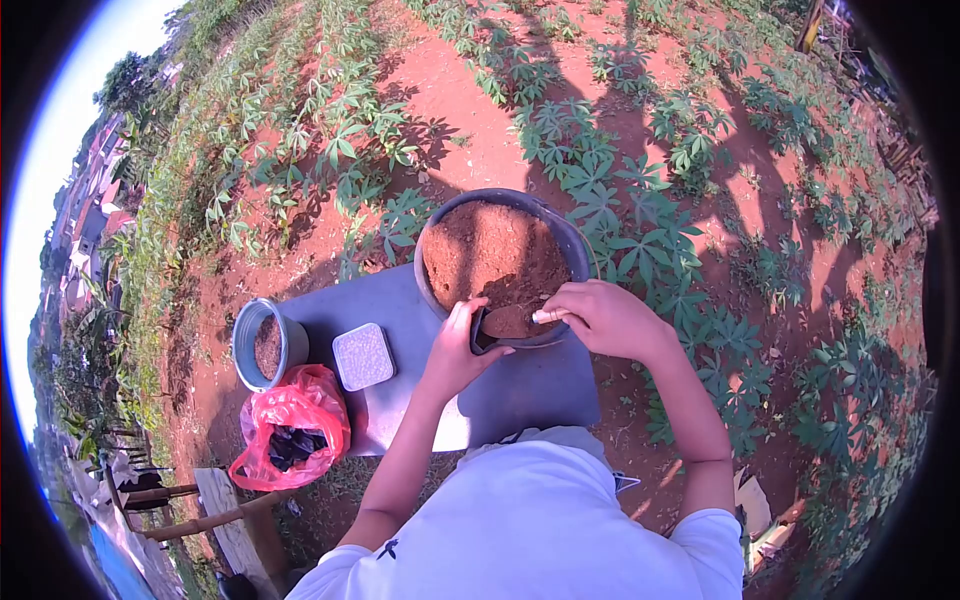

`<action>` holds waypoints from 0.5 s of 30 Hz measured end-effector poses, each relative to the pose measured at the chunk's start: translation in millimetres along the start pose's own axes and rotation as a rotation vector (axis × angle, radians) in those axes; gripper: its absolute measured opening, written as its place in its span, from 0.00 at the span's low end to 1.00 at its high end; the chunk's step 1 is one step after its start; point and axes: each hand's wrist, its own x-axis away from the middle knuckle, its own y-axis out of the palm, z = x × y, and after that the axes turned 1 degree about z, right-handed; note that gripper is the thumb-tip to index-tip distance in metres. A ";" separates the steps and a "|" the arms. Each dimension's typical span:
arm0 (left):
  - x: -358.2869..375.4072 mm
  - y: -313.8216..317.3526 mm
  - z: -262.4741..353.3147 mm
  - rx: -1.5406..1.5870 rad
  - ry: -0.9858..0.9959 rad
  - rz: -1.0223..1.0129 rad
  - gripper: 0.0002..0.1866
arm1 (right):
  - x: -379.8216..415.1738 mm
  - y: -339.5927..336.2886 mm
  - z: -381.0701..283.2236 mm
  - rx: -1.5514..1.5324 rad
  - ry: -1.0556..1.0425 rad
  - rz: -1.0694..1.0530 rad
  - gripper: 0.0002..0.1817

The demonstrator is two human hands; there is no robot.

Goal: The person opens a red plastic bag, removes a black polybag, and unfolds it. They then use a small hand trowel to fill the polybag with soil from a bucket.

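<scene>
A large dark bucket (pixel 577 251) filled with reddish-brown soil (pixel 490 245) stands at the table's far right. My left hand (pixel 458 352) is wrapped round a small black pot or bag (pixel 483 340) at the bucket's near rim. Some soil shows at its mouth. Just to the right, my right hand (pixel 600 318) is closed over the near side of the bucket. Its fingers pinch a thin, light-coloured handle (pixel 543 315), whose far end is at the soil beside the black pot.
The grey table (pixel 400 300) also bears a grey-blue bucket (pixel 293 343) with soil, a white-lidded square container (pixel 364 357) and a red plastic bag (pixel 335 410) with black material inside. Leafy plants (pixel 590 190) grow on red ground beyond. Wooden poles (pixel 215 518) lie lower left.
</scene>
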 end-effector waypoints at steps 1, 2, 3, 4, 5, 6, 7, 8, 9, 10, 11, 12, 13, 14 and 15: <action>-0.4 0.6 0.3 0.000 0.000 0.000 0.41 | -0.9 0.7 -0.4 0.018 0.014 -0.027 0.12; -0.9 1.2 0.4 -0.007 0.000 0.006 0.41 | -1.8 1.1 -1.3 0.017 0.014 -0.027 0.12; -1.4 1.7 0.5 -0.014 0.000 0.012 0.41 | -2.6 1.5 -2.4 0.027 -0.009 -0.012 0.11; -1.9 2.0 0.6 -0.014 0.000 0.012 0.41 | -3.5 2.0 -3.4 0.037 -0.032 0.003 0.10; -2.3 2.0 0.5 -0.029 0.009 0.008 0.41 | -4.7 2.8 -3.9 0.036 -0.032 0.003 0.10; -2.7 2.2 0.6 -0.043 0.018 0.004 0.41 | -6.0 3.6 -4.1 0.056 -0.037 -0.012 0.11; -3.0 2.9 0.8 -0.043 0.019 0.004 0.41 | -7.3 4.4 -4.2 0.076 -0.041 -0.028 0.11; -3.3 3.8 0.9 -0.049 0.005 -0.008 0.41 | -8.6 6.0 -3.6 0.076 -0.041 -0.027 0.11; -3.7 4.3 0.9 -0.055 -0.010 -0.020 0.41 | -10.3 8.4 -2.6 0.095 -0.055 -0.032 0.11; -4.3 4.8 0.8 -0.056 -0.009 -0.020 0.41 | -11.8 9.6 -2.6 0.113 -0.068 -0.037 0.12; -4.6 5.7 0.8 -0.061 -0.009 -0.023 0.41 | -12.9 10.0 -3.7 0.113 -0.067 -0.036 0.12; -4.9 6.6 1.0 -0.065 -0.009 -0.026 0.41 | -14.4 10.2 -5.4 0.136 -0.076 -0.051 0.12; -5.4 7.1 1.6 -0.065 -0.009 -0.027 0.41 | -16.0 10.5 -7.1 0.159 -0.086 -0.066 0.12; -6.1 7.4 2.5 -0.067 -0.014 -0.030 0.41 | -18.2 10.6 -8.7 0.158 -0.086 -0.065 0.12; -7.0 7.6 3.1 -0.069 -0.019 -0.033 0.41 | -20.9 10.1 -10.1 0.169 -0.087 -0.096 0.13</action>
